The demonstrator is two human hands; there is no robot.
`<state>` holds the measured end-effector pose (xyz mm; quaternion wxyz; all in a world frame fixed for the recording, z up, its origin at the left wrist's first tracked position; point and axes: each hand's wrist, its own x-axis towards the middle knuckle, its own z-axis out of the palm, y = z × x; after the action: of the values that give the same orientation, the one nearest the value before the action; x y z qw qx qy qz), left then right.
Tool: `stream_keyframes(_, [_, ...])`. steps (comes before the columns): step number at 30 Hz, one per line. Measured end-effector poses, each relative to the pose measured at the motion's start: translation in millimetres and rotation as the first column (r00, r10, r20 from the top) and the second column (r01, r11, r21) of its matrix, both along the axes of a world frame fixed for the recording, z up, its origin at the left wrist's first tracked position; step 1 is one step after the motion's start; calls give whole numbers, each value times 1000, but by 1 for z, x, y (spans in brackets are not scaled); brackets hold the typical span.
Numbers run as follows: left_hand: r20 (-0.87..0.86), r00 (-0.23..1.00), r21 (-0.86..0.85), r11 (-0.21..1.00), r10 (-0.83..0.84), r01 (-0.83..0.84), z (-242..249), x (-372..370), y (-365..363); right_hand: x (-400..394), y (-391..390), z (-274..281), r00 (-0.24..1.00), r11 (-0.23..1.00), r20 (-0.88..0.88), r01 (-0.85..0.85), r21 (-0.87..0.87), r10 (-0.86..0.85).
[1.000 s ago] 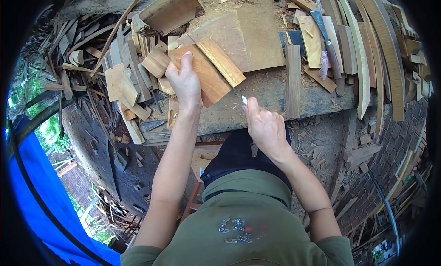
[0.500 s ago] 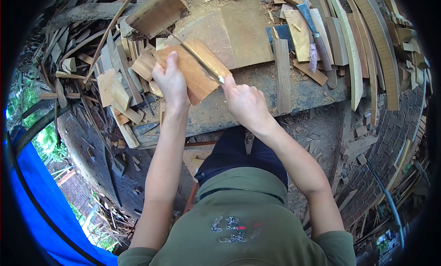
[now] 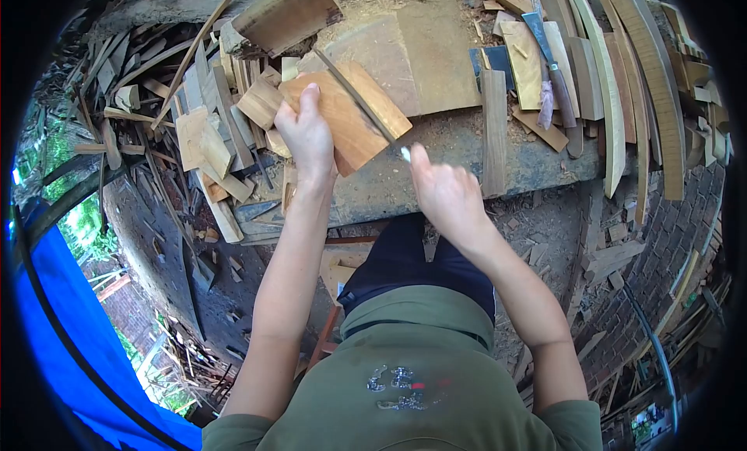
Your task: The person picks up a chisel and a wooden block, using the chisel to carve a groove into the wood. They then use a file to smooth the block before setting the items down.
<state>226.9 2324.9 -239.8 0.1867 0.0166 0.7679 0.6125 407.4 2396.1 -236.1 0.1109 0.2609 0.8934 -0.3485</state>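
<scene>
My left hand (image 3: 310,137) grips the left part of an orange-brown wooden block (image 3: 354,128), its thumb on the upper face. A long thin dark file-like tool (image 3: 355,98) lies slanted across the block, between its broad face and a lighter strip. Its pale end points toward my right hand (image 3: 449,188), whose fingers are curled close to that end, with the index finger or thumb uppermost. The palm side of this hand is hidden.
Behind the block is a sawdust-covered board (image 3: 440,58) on the workbench (image 3: 451,159). A curved wood piece (image 3: 284,19) stands at the back. Scrap wood is heaped left. A narrow slat (image 3: 493,132), a chisel-like tool (image 3: 541,42) and long curved strips (image 3: 657,77) lie right.
The whole scene has shifted slightly right and down in view. The tool has slid toward my body across the block, and my right hand has drawn back with it.
</scene>
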Motion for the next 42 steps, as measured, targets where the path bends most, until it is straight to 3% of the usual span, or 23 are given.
stream_keyframes(3, [53,998,-47,999,21,-19,13,6,8,-16,8,-14,996,999,-86,40,36,-37])
stream_keyframes(6, [-43,999,16,1000,11,-11,-12,-1,-4,-4,27,-16,938,905,-63,308,-294,-340])
stream_keyframes(9, [45,999,69,997,24,-27,-12,-2,-14,26,59,-26,837,807,168,547,-221,-522])
stream_keyframes(10, [48,998,66,997,27,-31,-10,0,-17,41,65,-50,883,882,98,466,-65,-460])
stream_keyframes(11, [91,995,74,996,34,-41,-7,1,-17,50,69,-65,898,899,53,438,-21,-436])
stream_keyframes(16, [120,992,98,994,27,-39,-11,-2,-28,54,81,-100,877,881,80,473,26,-473])
stream_keyframes(27, [296,955,170,982,35,-89,-11,0,-41,48,79,-111,853,853,128,516,-74,-505])
stream_keyframes(29, [283,958,119,989,50,-87,-7,1,-38,53,79,-123,901,900,39,434,-38,-432])
stream_keyframes(33, [182,978,67,991,99,-112,10,12,-12,43,65,-94,916,913,-97,397,91,-389])
stream_keyframes(35, [193,978,109,988,85,-107,13,12,1,28,50,-51,900,922,-288,370,112,-326])
stream_keyframes(38, [175,984,108,994,-11,-8,22,11,16,19,32,-6,937,973,-262,222,-64,-231])
stream_keyframes(42, [121,989,100,992,-83,71,24,21,16,15,0,22,928,967,-309,146,-210,-208])
